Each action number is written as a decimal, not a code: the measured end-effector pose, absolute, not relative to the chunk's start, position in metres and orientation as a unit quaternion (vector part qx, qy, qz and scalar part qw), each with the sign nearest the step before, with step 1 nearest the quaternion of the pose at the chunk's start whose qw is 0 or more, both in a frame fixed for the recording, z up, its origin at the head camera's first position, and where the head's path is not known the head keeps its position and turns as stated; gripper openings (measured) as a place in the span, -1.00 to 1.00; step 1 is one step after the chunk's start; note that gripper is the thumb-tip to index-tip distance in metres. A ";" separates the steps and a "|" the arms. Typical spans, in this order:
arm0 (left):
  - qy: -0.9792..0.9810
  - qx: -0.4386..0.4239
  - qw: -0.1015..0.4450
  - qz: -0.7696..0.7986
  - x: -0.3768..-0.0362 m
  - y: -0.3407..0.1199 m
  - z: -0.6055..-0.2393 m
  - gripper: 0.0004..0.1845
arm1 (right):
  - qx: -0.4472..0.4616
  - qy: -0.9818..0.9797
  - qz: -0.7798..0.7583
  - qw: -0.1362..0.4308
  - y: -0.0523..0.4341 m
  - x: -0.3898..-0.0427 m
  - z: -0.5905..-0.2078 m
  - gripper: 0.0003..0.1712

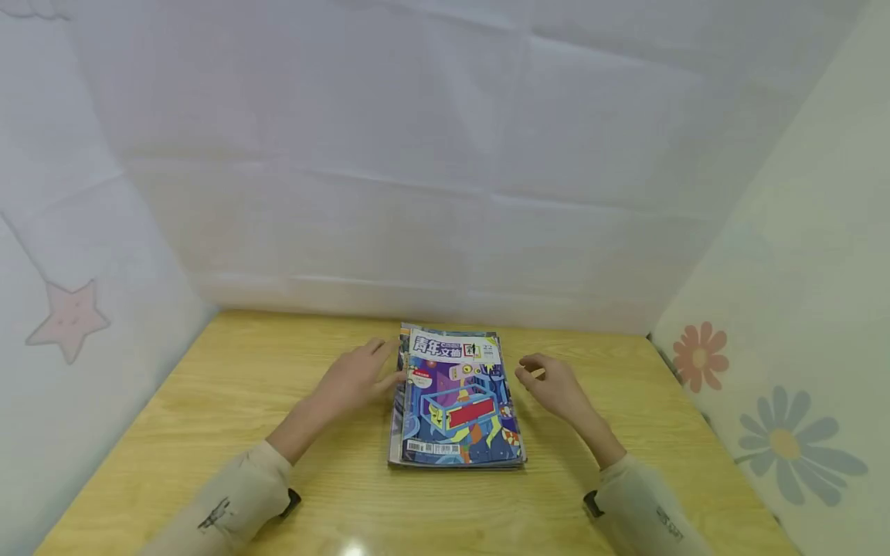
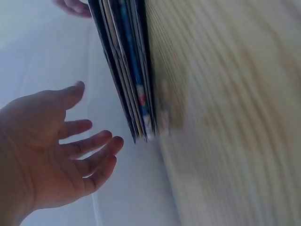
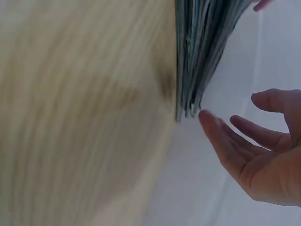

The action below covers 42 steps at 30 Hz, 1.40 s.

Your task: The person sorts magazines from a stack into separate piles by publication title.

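Observation:
A stack of magazines (image 1: 459, 401) lies on the wooden table, the top one with a purple and blue cover. Slightly offset edges of lower magazines show along its left and bottom sides. My left hand (image 1: 354, 378) is at the stack's left side, fingers loosely spread; in the left wrist view the left hand (image 2: 61, 146) holds nothing, beside the layered magazine edges (image 2: 127, 70). On the other side, my right hand (image 1: 554, 386) hovers a little apart from the stack. In the right wrist view the right hand (image 3: 263, 155) has relaxed, slightly bent fingers near the magazine edges (image 3: 197, 61).
The light wooden table (image 1: 229, 386) extends on both sides of the stack. Behind it hangs a pale cloth wall (image 1: 417, 193). Side walls carry a pink star (image 1: 69, 318) at left and a blue flower (image 1: 786, 444) at right.

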State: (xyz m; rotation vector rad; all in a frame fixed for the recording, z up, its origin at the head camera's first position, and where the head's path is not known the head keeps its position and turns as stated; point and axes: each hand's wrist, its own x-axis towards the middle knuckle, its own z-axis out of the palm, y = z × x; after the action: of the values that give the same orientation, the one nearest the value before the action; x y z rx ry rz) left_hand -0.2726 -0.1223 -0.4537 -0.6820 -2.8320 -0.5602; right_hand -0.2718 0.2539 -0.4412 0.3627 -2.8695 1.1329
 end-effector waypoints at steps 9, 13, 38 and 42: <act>-0.938 -0.139 -0.015 -0.318 -0.271 -0.096 -0.453 -0.70 | 0.042 -0.859 0.503 -0.088 0.245 -0.277 -0.457 -0.57; -0.933 -0.136 -0.027 -0.332 -0.275 -0.093 -0.452 -0.68 | 0.028 -0.862 0.496 -0.105 0.244 -0.278 -0.459 -0.55; -0.829 -0.078 -0.042 -0.553 -0.255 -0.062 -0.451 -0.51 | -0.021 -0.822 0.551 -0.145 0.253 -0.287 -0.475 -0.54; -0.806 -0.085 -0.046 -0.584 -0.254 -0.060 -0.451 -0.49 | -0.020 -0.817 0.561 -0.135 0.254 -0.289 -0.475 -0.57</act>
State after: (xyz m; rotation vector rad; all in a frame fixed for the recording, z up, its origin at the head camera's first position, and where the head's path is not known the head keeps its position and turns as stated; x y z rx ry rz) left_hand -0.2543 -0.0602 -0.4512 -0.2762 -2.6099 -1.8892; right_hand -0.2886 0.2535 -0.4750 -0.0683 -2.8118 1.9306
